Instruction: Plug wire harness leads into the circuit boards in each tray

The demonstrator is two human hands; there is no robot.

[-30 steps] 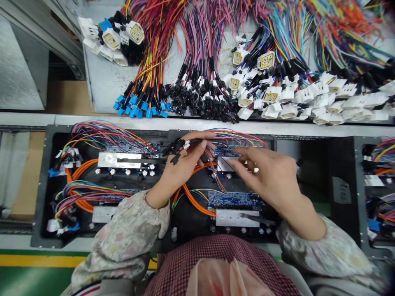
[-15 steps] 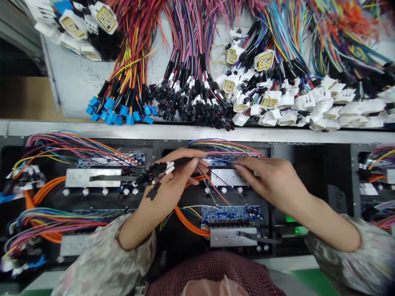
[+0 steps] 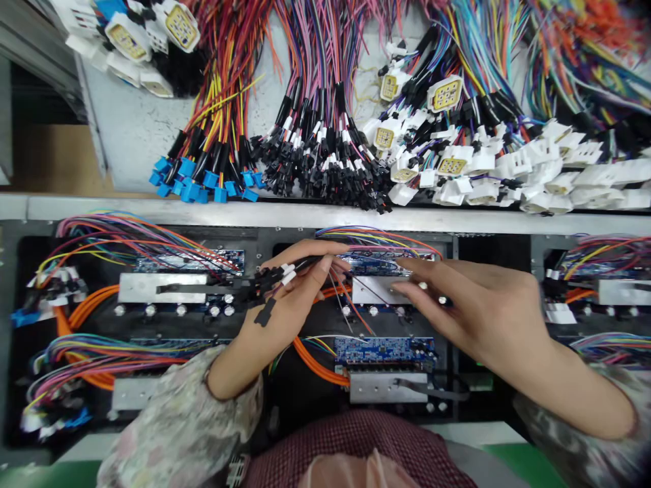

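My left hand [image 3: 285, 298] is closed on a wire harness, its thumb pressing the black sleeved part. The harness's black connectors [image 3: 263, 313] with white tags hang over the back of that hand. Thin loose wires fan out from the fingers toward the right and downward. My right hand [image 3: 478, 301] hovers at the right, its thumb and index fingertips apart, near the end of a thin wire [image 3: 373, 259]. Under both hands lies a blue circuit board [image 3: 427, 257] with a silver heat sink [image 3: 373, 290], partly covered by them.
Another blue board [image 3: 381, 349] with a heat sink [image 3: 389, 388] and orange cables [image 3: 318, 366] sits nearer me. More wired boards stand left and right. Beyond a metal rail [image 3: 203, 211] lie bundles with blue connectors [image 3: 190, 190], black connectors [image 3: 330, 169] and white connectors [image 3: 523, 163].
My right hand has moved right, and its thumb and index finger have parted from their pinch on a wire. The left hand keeps its hold on the harness. The whole view has shifted slightly.
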